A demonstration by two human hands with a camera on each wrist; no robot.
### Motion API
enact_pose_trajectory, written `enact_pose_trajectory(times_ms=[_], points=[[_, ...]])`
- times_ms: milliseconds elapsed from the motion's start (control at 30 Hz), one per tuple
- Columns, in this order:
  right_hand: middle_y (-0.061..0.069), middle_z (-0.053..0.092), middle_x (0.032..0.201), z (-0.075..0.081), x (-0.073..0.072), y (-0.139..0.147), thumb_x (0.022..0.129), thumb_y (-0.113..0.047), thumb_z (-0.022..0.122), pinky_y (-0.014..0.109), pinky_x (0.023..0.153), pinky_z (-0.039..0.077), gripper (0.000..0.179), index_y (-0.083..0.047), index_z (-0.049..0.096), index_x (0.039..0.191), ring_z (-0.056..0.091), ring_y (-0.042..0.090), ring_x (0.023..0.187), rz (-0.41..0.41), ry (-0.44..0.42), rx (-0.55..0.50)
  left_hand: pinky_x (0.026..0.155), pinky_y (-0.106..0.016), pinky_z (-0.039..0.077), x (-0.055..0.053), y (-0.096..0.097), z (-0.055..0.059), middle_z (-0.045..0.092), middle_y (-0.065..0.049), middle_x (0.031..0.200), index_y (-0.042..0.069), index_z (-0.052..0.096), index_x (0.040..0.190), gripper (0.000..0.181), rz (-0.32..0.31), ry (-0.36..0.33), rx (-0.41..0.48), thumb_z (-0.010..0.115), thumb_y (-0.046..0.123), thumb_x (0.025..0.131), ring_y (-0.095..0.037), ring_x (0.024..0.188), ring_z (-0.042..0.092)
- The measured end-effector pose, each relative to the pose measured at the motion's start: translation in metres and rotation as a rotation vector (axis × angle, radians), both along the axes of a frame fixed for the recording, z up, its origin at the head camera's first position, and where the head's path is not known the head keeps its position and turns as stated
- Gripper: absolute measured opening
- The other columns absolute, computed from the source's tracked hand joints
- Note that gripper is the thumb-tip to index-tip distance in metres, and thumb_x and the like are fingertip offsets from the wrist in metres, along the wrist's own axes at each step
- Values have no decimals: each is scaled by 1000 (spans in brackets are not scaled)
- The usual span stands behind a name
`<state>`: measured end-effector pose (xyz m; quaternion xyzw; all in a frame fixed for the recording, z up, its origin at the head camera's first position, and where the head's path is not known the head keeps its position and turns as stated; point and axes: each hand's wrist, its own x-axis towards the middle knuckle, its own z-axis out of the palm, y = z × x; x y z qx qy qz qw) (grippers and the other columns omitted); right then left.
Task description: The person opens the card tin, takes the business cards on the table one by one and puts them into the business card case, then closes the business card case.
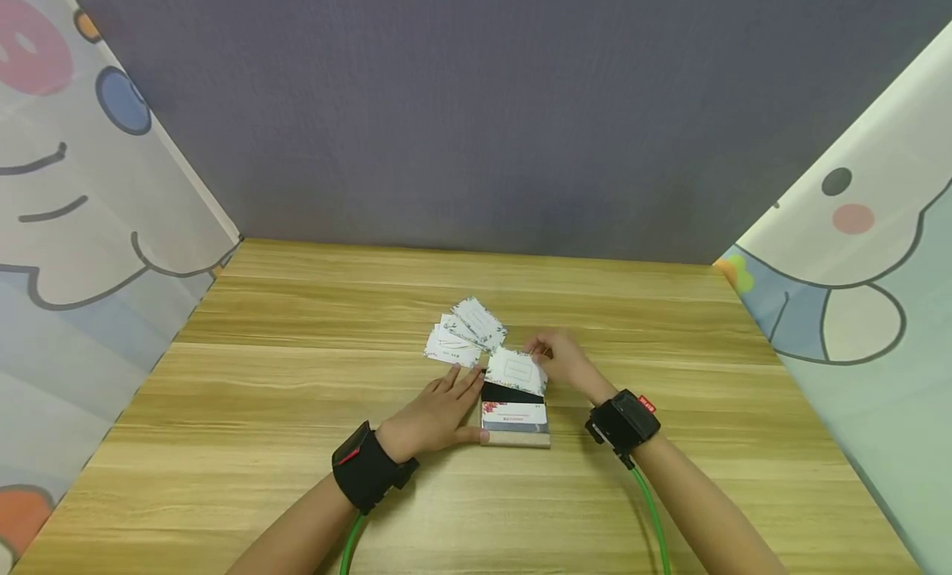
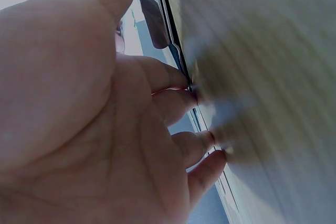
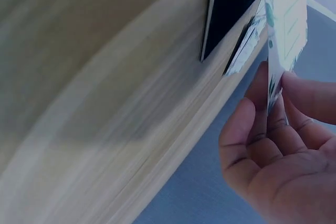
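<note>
My right hand (image 1: pixel 561 362) pinches a white card with a leafy floral border (image 1: pixel 515 370) by its right side. In the right wrist view, thumb and fingers hold the card (image 3: pixel 287 30) raised on edge above the table. Below it, an open card case (image 1: pixel 513 393) shows a black inner panel and a card with red flowers (image 1: pixel 513 413) in its near half. My left hand (image 1: pixel 435 411) rests on the table along the case's left side, fingers extended, thumb at its near left corner. Several similar white cards (image 1: pixel 476 323) lie fanned beyond the left fingertips.
The wood-grain table (image 1: pixel 297 377) meets a grey upright panel (image 1: pixel 476 129) at its far edge. Cartoon-printed sheets (image 1: pixel 855 253) stand on both sides. Each wrist wears a black strap (image 1: pixel 623 421) with a green cable (image 1: pixel 653 509) trailing toward me.
</note>
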<state>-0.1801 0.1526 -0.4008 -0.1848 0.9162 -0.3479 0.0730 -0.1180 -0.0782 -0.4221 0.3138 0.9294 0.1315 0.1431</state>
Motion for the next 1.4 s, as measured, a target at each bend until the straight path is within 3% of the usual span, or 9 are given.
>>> enact_pose_trajectory(times_ms=[833,1400], points=[[8,60,79,-9,19,-3,84,7,54,22,61,41,12,0,63,86,50,13,70,56,-90,6,108,-49,25,0,1,0,16,-11,153,3,23,145,84,7,-1,6,50,55,85,-38,139,13],[11,60,78,-8,25,1,86,6,52,20,55,40,12,2,63,88,48,9,64,209,-148,0,108,-49,25,0,0,-2,15,-10,153,4,23,145,83,-1,7,4,49,55,86,-37,139,12]])
